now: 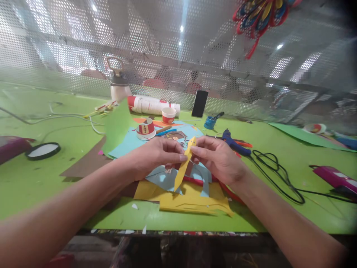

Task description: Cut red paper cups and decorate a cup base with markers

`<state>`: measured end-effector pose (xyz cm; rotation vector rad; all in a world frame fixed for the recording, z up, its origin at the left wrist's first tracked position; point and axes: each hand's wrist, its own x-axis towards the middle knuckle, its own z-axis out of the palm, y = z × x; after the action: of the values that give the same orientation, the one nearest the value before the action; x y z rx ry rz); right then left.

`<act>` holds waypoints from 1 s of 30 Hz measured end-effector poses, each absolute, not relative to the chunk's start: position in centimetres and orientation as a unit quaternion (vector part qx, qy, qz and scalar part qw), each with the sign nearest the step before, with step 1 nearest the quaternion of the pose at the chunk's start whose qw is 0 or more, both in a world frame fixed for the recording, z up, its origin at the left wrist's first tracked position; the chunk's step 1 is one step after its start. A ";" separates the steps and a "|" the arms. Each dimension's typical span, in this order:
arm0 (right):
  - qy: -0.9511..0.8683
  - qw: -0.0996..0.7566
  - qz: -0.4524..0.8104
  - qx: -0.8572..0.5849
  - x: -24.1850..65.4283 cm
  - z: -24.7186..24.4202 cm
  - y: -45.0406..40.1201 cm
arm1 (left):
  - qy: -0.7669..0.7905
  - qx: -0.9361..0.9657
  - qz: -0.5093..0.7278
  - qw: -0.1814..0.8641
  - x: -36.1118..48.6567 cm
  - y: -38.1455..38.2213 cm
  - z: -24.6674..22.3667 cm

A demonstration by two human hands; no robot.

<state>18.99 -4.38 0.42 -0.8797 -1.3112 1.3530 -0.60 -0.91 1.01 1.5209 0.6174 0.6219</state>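
Note:
A narrow yellow paper strip [182,174] slants between my two hands above the table, its pointed end hanging down to the left. At its upper end is a small rounded part with dark spots. My left hand [164,152] pinches the strip's left edge between thumb and fingers. On the other side, my right hand [216,154] grips it near the top, thumb in front. Beneath them lie light blue paper pieces [160,178] and cut yellow paper [192,204]. Something brown shows just behind the strip, partly hidden by my fingers.
A blue glue gun [235,144] with a looped black cord lies to the right. Cut paper cups [146,130], a stack of cups [150,105], a phone [200,103] and a blue jar [209,122] stand farther back. Green paper [117,126] curls up at left. A magenta device [336,178] sits far right.

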 end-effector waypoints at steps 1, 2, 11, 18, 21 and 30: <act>-0.540 0.506 0.561 -0.370 19.0 0.4 -4.4 | 0.274 0.668 0.275 0.635 -0.6 -0.8 0.9; -0.534 0.509 0.559 -0.378 18.9 0.4 -4.3 | 0.276 0.668 0.278 0.633 -0.6 -0.8 0.8; -0.685 0.356 0.286 -0.567 23.3 5.0 -6.6 | 0.295 0.600 0.346 0.658 -0.7 0.2 0.1; -0.756 -0.065 0.085 -0.645 28.2 4.0 -10.2 | 0.288 0.574 0.336 0.689 -0.5 0.1 -0.1; -0.747 -0.093 0.070 -0.654 27.9 2.8 -10.1 | 0.285 0.575 0.349 0.683 -0.5 0.4 -0.2; -0.712 -0.023 0.097 -0.696 28.7 1.2 -7.5 | 0.299 0.564 0.368 0.676 -0.7 0.9 -0.6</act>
<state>28.72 -7.48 1.15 -2.2181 -2.2693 0.3088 -0.73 0.88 -0.58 1.2692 0.6712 0.8273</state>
